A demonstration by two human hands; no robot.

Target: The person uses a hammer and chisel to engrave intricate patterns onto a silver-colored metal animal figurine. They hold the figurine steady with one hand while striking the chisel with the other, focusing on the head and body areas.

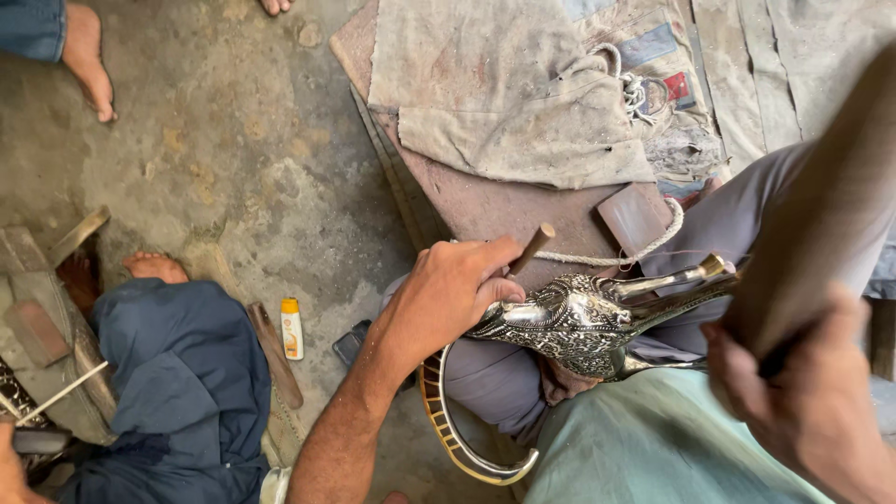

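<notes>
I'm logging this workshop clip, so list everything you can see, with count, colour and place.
Ornate metal vessel: one, silver and dark, on the lap, centre.
Curved handle: one, brass-edged, below the vessel.
Wooden-handled tool: one, brown, in the left hand.
Cloth: one, dirty grey, on the board at top.
Cord: one, whitish, beside the board's edge.
Small bottle: one, white with orange cap, on the floor.
Co-worker's trousers: dark blue, lower left.
Bare feet: several, upper left and left.
Left hand: steadying the vessel.
Right hand: blurred, fingers around a blurred brown object.
</notes>
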